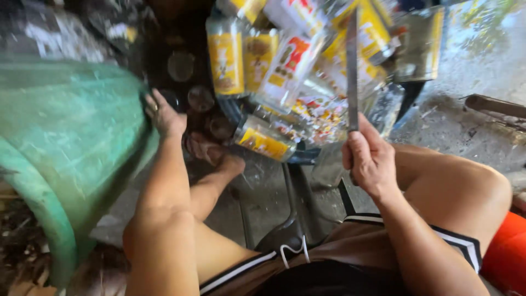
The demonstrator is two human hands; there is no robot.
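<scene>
Leftward, a big pale-green plastic tub (71, 142) tipped on its side fills the left third of the view, scuffed, its thick rim curving down to the lower left. Upper centre: heap of clear glass bottles (307, 77) lying jumbled in a dark round basin (408, 101), of which only the front and right edges show. Labels mostly yellow rectangles with red and dark marks; a few white ones with red print stand among them. One upright bottle with a tall yellow label (226, 57) at the heap's left edge; one bottle lying flat with a yellow label (264, 140) at the front, nearest the bare foot (213, 153). Several dark round bottle tops (200, 97) sit left of the heap, in shadow. Orange plastic object (507, 257) at the lower right corner, kind unclear.

Left hand (163, 116): fingers spread wide, palm pressed against the green tub's side, gripping nothing. Right hand (370, 159): closed in a full fist round the handle of a long narrow metal blade (352, 71), which points straight up across the bottle heap. Whether the blade touches a bottle cannot be told.
</scene>
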